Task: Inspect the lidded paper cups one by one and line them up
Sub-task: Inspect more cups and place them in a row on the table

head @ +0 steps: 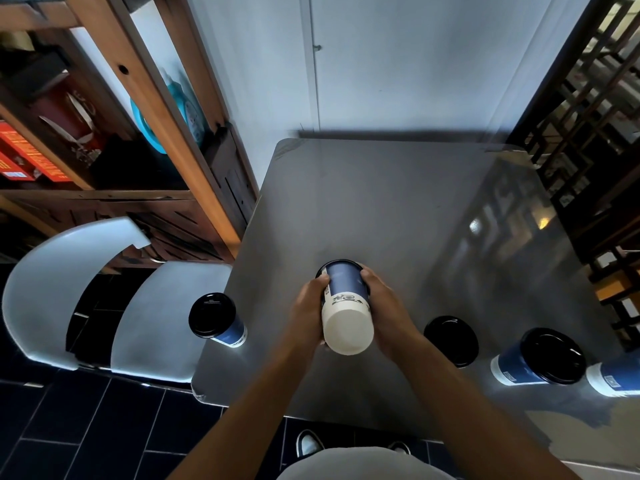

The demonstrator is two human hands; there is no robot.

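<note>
A blue and white paper cup (pixel 346 303) with a black lid is held over the middle of the grey table (pixel 381 209), tipped so its white base faces me and the lid points away. My left hand (pixel 306 306) grips its left side and my right hand (pixel 384 306) grips its right side. Another lidded cup (pixel 216 320) stands at the table's left edge. Three more lidded cups stand to the right along the near edge: one (pixel 452 341) seen mostly as a black lid, a second (pixel 540 358), and a third (pixel 616 375) cut off by the frame.
A white chair (pixel 104 296) is pushed against the table's left side. Behind it stands a wooden shelf unit (pixel 104 150) with boxes and a blue plate. A dark lattice screen (pixel 595 150) runs along the right. A white wall lies behind the table.
</note>
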